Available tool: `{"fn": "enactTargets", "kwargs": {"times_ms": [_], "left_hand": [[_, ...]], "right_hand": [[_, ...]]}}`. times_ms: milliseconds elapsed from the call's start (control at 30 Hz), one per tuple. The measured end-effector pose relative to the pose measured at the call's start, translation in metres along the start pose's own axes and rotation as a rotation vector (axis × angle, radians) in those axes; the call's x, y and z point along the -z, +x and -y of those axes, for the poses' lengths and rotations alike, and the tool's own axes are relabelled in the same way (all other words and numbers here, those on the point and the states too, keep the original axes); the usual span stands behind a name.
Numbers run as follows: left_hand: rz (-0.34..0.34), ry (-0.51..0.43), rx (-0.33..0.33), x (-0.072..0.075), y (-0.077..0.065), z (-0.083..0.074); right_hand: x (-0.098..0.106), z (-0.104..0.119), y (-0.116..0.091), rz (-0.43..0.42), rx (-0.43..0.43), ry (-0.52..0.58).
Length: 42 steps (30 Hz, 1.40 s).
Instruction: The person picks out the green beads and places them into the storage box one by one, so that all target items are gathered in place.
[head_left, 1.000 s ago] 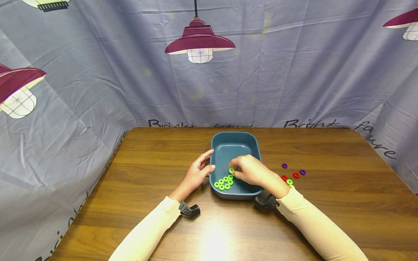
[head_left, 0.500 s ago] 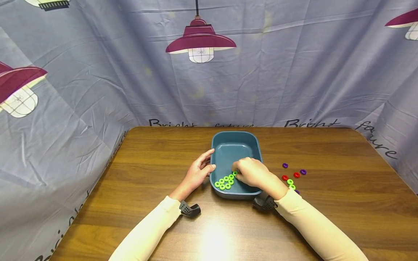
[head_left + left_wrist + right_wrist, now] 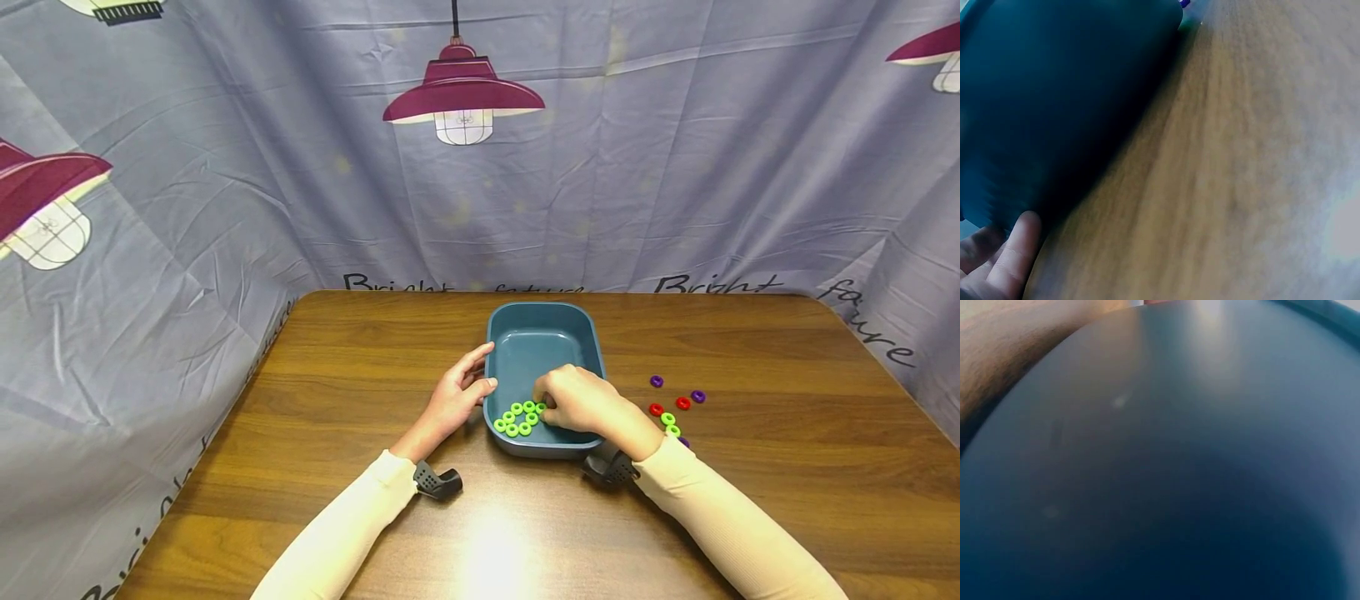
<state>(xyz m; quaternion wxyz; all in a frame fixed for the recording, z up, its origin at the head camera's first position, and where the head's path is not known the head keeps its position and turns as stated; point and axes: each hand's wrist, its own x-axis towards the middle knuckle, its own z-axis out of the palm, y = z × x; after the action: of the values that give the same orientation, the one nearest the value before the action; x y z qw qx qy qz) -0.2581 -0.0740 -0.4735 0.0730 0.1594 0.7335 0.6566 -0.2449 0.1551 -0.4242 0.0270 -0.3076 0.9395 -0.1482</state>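
A dark teal rectangular bin [image 3: 517, 450] with rounded corners stands on the wooden table. My left hand [image 3: 450, 402] rests against its left side, thumb and index finger stretched apart onto the rim. In the left wrist view, fingertips [image 3: 1025, 231] touch the bin's outer wall [image 3: 1054, 94]. Inside, my right hand [image 3: 577, 400] reaches down over the right wall and pinches a small bright green ring [image 3: 542, 408], which its fingers partly cover. Several matching green rings [image 3: 512, 430] lie together on the bin's floor at the near left. The right wrist view is mostly a blurred dark surface, with no fingers distinguishable.
Right of the bin lie loose purple rings [image 3: 698, 397], red rings [image 3: 683, 403] and green rings [image 3: 668, 419], some near or partly behind the right sleeve [image 3: 678, 467]. A printed curtain [image 3: 645, 167] hangs behind the table [image 3: 360, 358].
My right hand has moved slightly right and toward me with the pinched green ring, which now sits lower, beside the other green rings. My left hand stays on the bin.
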Motion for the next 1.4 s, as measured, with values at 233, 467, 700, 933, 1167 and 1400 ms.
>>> {"fn": "enactTargets", "kwargs": {"times_ms": [233,467,700,933,1167,1400], "left_hand": [[-0.003,0.005,-0.005,0.001,0.001,0.001],[0.001,-0.004,-0.004,0.001,0.001,0.001],[0.003,-0.006,-0.008,0.002,0.001,0.001],[-0.001,0.007,-0.008,0.002,0.001,0.004],[0.01,-0.004,-0.006,0.001,0.001,0.002],[0.017,-0.017,-0.015,0.001,0.001,0.003]], "right_hand": [[0.0,-0.001,0.001,0.014,0.034,0.03],[-0.001,-0.001,0.003,0.012,0.047,0.024],[-0.001,-0.002,0.003,-0.003,0.069,0.024],[0.0,-0.007,0.004,-0.03,0.124,0.059],[0.013,-0.015,-0.002,-0.182,0.191,0.143],[0.03,-0.033,-0.022,-0.372,0.135,0.173]]}}
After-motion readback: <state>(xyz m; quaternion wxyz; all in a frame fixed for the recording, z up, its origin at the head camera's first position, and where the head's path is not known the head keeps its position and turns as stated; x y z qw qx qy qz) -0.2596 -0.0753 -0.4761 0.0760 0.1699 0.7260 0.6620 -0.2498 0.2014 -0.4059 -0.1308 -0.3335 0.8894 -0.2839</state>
